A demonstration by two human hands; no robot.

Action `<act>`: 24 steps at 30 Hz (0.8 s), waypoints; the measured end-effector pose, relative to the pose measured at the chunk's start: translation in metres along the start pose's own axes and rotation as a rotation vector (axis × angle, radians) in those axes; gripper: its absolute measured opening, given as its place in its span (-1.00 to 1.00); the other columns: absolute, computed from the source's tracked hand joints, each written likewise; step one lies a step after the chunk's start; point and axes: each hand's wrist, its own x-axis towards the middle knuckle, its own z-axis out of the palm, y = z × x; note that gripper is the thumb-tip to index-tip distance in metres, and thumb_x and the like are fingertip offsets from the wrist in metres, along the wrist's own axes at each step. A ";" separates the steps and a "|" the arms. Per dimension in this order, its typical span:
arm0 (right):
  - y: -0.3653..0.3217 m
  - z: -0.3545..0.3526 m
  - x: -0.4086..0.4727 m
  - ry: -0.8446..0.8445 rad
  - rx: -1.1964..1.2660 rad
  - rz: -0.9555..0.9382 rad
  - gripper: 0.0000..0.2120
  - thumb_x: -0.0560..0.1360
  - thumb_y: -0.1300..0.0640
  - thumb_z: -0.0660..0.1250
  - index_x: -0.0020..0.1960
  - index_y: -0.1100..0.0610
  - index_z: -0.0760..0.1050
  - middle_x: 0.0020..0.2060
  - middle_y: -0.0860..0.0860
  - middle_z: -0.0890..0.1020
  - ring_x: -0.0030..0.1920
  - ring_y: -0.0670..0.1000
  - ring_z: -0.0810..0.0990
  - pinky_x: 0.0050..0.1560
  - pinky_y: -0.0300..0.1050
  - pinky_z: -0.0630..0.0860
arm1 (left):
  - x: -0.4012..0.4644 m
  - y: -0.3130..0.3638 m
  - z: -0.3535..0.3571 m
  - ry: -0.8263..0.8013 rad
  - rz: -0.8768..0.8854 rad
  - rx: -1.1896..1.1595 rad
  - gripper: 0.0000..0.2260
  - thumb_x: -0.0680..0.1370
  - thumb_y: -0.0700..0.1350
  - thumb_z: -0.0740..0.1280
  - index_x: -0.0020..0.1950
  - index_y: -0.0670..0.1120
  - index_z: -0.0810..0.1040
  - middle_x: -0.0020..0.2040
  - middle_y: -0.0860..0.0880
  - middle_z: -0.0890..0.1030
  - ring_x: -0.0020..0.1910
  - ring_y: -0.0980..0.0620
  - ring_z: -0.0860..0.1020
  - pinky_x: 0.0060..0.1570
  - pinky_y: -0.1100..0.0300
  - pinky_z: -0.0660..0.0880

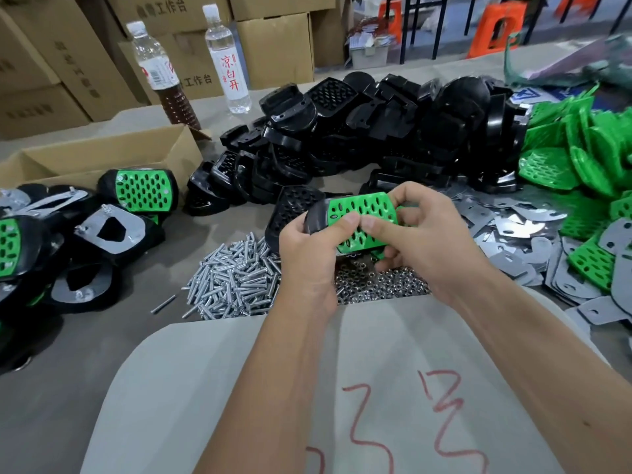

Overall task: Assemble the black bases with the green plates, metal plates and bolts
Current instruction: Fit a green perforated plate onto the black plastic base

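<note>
Above the heap of silver bolts (232, 275) near the desk's front edge, left hand (307, 254) and right hand (424, 237) both gripping perforated green plastic plate (362, 213) on black plastic base (316, 217); best pressed flush, holes aligned.

A perforated green plate (362, 222) sits tilted on a black base (316, 217), above heaped bolts (232, 278).
</note>
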 end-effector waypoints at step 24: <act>-0.002 -0.009 -0.001 -0.101 0.280 0.033 -0.73 0.53 0.20 0.45 0.21 0.21 0.61 0.05 0.18 0.74 -0.05 0.11 0.74 -0.36 -0.18 0.58 | 0.002 0.002 -0.003 -0.138 -0.037 0.001 -0.92 0.56 -0.23 0.44 -0.05 -0.13 0.74 -0.05 -0.17 0.75 -0.14 -0.06 0.73 -0.19 0.03 0.69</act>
